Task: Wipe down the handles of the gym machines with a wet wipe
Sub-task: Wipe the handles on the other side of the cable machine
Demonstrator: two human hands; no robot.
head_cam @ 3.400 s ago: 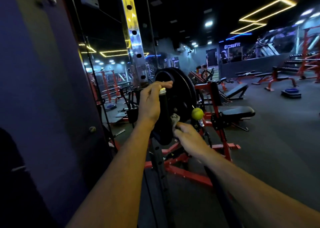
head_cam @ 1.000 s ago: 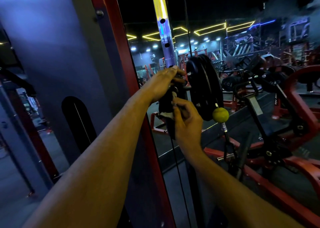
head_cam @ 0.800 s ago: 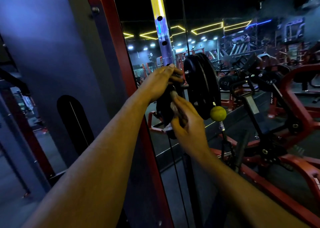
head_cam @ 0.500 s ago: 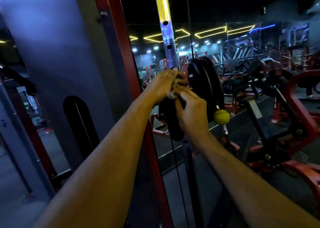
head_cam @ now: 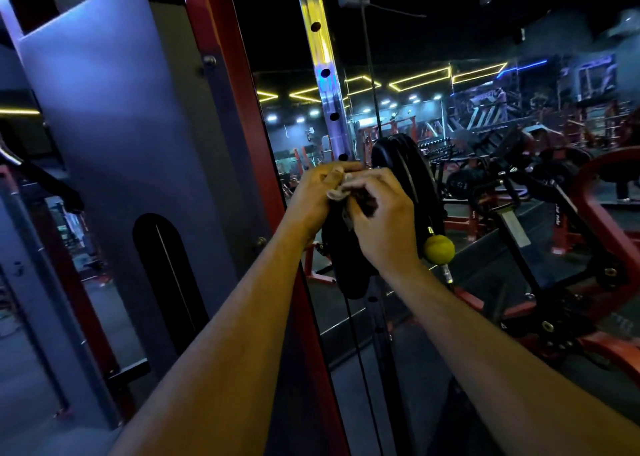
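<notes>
A black padded handle (head_cam: pixel 348 265) hangs upright on the cable machine, in front of the chrome post (head_cam: pixel 327 74). My left hand (head_cam: pixel 317 196) grips its top end with curled fingers. My right hand (head_cam: pixel 379 220) is beside it at the same height and pinches a crumpled pale wet wipe (head_cam: pixel 337 194) against the top of the handle. The two hands touch. Most of the wipe is hidden between the fingers.
A yellow ball stopper (head_cam: pixel 439 247) hangs on the cable just right of my right hand. Black weight plates (head_cam: pixel 405 178) stand behind the handle. The red frame upright (head_cam: pixel 249 109) and grey shroud (head_cam: pixel 121 126) are at left. Red plate-loaded machines (head_cam: pixel 571 247) fill the right.
My right hand has moved with the wipe from the lower end of the handle up to its top, meeting my left hand. My view has turned left since the oldest frame.
</notes>
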